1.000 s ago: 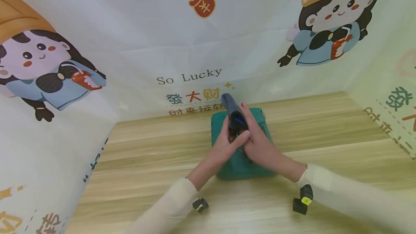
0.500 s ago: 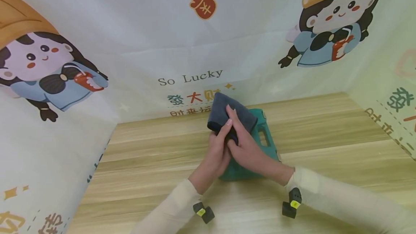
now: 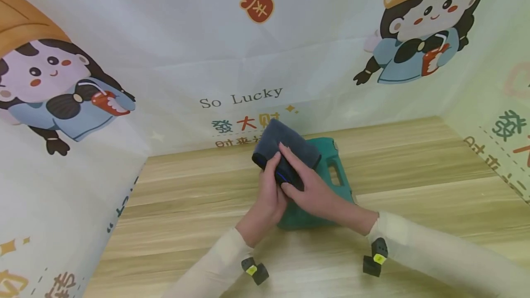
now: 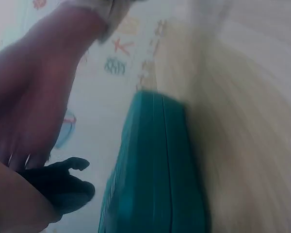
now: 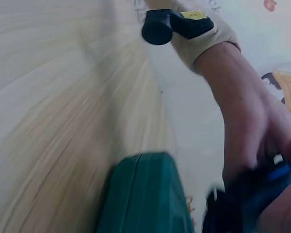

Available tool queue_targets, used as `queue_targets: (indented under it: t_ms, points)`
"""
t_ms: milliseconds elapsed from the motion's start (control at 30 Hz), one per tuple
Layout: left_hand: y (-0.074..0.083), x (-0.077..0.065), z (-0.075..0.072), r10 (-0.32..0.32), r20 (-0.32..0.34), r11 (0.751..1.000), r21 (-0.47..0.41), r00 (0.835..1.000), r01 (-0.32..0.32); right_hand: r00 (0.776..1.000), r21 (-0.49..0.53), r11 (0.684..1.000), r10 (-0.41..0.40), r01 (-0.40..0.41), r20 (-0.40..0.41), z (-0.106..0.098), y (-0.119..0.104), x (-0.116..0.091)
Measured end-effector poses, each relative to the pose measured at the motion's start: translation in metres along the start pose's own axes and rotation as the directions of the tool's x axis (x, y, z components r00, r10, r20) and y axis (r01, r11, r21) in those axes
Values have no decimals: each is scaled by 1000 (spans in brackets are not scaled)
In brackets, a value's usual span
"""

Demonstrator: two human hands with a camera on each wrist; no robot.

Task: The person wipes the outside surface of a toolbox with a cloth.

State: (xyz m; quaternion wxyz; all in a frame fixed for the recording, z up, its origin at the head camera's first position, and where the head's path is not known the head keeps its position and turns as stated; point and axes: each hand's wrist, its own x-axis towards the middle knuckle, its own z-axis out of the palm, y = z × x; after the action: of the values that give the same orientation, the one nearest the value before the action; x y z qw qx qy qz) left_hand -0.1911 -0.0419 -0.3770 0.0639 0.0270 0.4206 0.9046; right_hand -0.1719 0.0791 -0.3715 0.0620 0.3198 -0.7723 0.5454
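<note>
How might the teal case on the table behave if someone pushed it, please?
The teal case has smooth, moulded-looking sides, so it is probably stiff. It lies flat on the wooden table, so it would likely slide rather than tip. Its weight I can't judge.

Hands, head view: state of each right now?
Left hand: holding the dark fabric item, thumb against it.
Right hand: holding the same item.

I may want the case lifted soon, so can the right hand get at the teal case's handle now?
Probably yes: the handle looks uncovered and close to the right hand, though that hand would likely have to release the dark fabric first.
</note>
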Motion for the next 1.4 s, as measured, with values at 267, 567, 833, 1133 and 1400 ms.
queue_targets:
  t_ms: [267, 567, 833, 1133, 1400]
  points:
    - [30, 16, -36, 111, -116, 992, 74, 987, -103, 980, -164, 986, 72, -41, 183, -28, 41, -26]
    - [54, 30, -69, 201, -238, 969, 190, 950, -158, 967, -342, 934, 175, -104, 185, -60, 67, -57]
    - [51, 45, -87, 264, -320, 861, 504, 910, -72, 946, -412, 893, 272, -180, 177, -68, 77, -68]
    - [16, 69, -86, 96, -273, 877, 478, 957, 48, 928, -409, 877, 339, -253, 152, -62, 80, -73]
    - [-3, 75, -87, -44, -242, 802, 571, 969, 179, 927, -386, 877, 356, -286, 121, -59, 82, -77]
